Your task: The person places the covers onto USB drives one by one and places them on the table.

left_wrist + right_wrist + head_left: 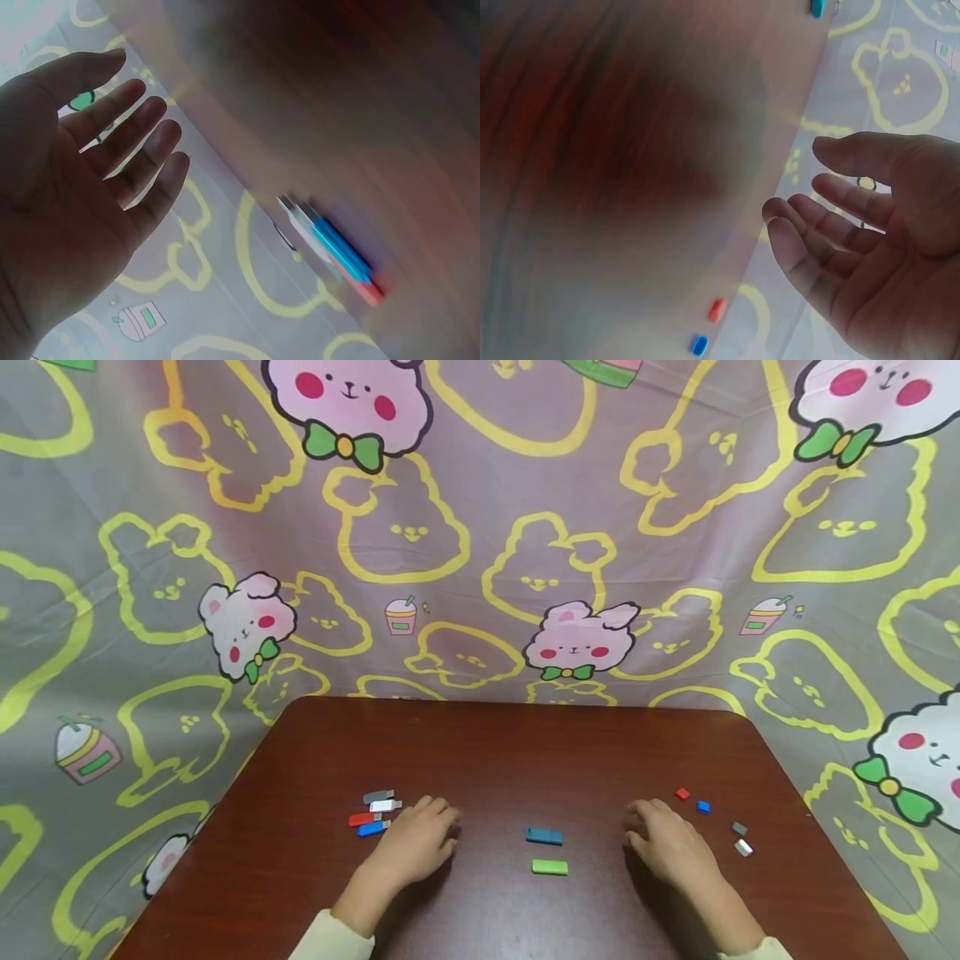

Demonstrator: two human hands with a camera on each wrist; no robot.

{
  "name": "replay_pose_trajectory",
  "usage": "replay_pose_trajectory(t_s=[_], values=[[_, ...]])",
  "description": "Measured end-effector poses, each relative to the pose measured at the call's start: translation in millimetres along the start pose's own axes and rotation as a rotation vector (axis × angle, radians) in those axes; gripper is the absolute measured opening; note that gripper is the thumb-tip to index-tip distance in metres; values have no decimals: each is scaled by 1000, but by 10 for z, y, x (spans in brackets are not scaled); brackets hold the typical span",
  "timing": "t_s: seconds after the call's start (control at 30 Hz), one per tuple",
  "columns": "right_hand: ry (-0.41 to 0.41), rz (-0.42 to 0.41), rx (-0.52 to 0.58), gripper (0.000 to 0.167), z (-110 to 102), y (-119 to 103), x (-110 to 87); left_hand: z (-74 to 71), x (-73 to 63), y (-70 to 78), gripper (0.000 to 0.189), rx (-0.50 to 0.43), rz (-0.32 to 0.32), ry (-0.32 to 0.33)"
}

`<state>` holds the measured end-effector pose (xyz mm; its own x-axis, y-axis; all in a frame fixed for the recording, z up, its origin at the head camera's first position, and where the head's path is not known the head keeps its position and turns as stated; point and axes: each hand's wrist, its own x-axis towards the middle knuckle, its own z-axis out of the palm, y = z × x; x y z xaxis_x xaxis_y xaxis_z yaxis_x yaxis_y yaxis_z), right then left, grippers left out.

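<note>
Your left hand (422, 839) slants up and to the right out of a pale sleeve (336, 937), and your right hand (667, 843) slants up and to the left, so the two lean in toward each other over the worktop (525, 752), backs uppermost in the head view. Count four USB sticks with bare metal plugs in a loose group just beside your left hand: a grey stick (375, 797), a white stick (379, 806), a red stick (362, 819) and a blue stick (371, 829). Two more lie between your hands, a teal stick (543, 836) with a green stick (550, 867) nearer you. Past your right hand are four small caps, set apart from one another: a red cap (682, 793), a blue cap (703, 807), a grey cap (739, 828) and a white cap (743, 847). Your left fingers are relaxed, slightly bent and a little spread, the palm holding nothing; your right fingers bend a bit more, loosely, thumb apart from them, and that palm too has hold of nothing.
</note>
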<state>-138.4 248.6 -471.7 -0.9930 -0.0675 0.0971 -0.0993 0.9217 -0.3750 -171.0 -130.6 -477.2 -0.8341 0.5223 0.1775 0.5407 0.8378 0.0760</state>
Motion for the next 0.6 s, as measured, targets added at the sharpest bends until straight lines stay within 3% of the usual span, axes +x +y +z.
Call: replay_pose_trajectory(t_s=[0.37, 0.6], values=[[54, 33, -29, 39, -126, 320, -81, -75, -218, -233, 34, 4, -42, 34], [48, 86, -39, 43, -199, 483, -76, -135, -321, -342, 35, -65, -139, -34]])
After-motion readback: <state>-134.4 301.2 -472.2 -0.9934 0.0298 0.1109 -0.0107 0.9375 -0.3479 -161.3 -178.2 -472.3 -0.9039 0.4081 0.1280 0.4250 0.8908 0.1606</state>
